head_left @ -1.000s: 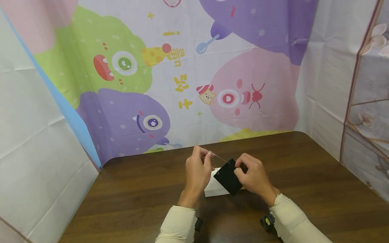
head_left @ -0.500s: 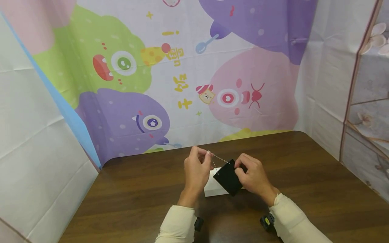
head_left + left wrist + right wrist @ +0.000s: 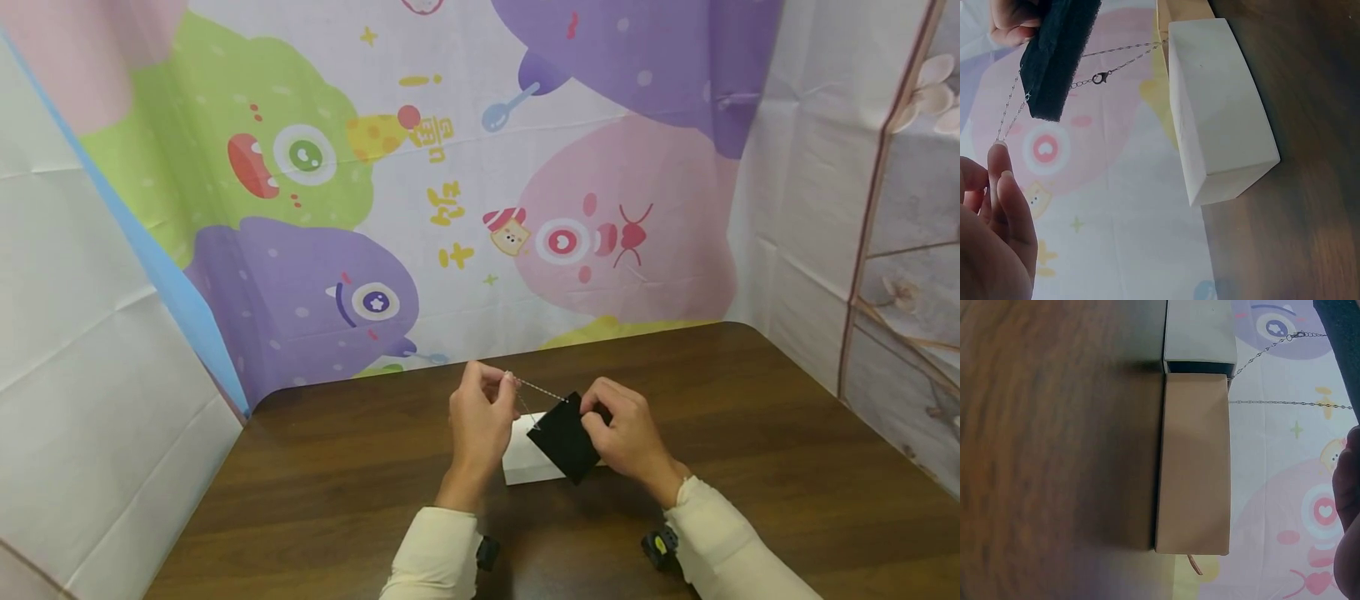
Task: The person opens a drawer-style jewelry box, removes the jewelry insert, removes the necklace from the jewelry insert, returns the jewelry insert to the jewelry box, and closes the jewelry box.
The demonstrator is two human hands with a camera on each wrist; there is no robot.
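My left hand (image 3: 476, 425) pinches a loop of a thin silver necklace (image 3: 543, 389) between thumb and fingers. The chain runs from there to slits at the corners of a black foam pad (image 3: 566, 442). By its right-hand corner my right hand (image 3: 626, 425) grips the pad, tilted above a white box (image 3: 527, 458). In the left wrist view, more chain with a lobster clasp (image 3: 1100, 77) hangs behind the pad and reaches the box. A brown cardboard drawer (image 3: 1194, 462) sticks out of the white sleeve, as the right wrist view shows.
The box stands on a dark wooden table (image 3: 337, 500). A small brown ribbon tab (image 3: 1195, 565) pokes from the drawer's end. Behind the table hangs a cartoon-printed cloth (image 3: 450, 317), with pale cloth (image 3: 802, 200) at the sides.
My left hand has shifted slightly left, drawing the necklace loop farther from the pad. My right hand and the pad have stayed nearly still.
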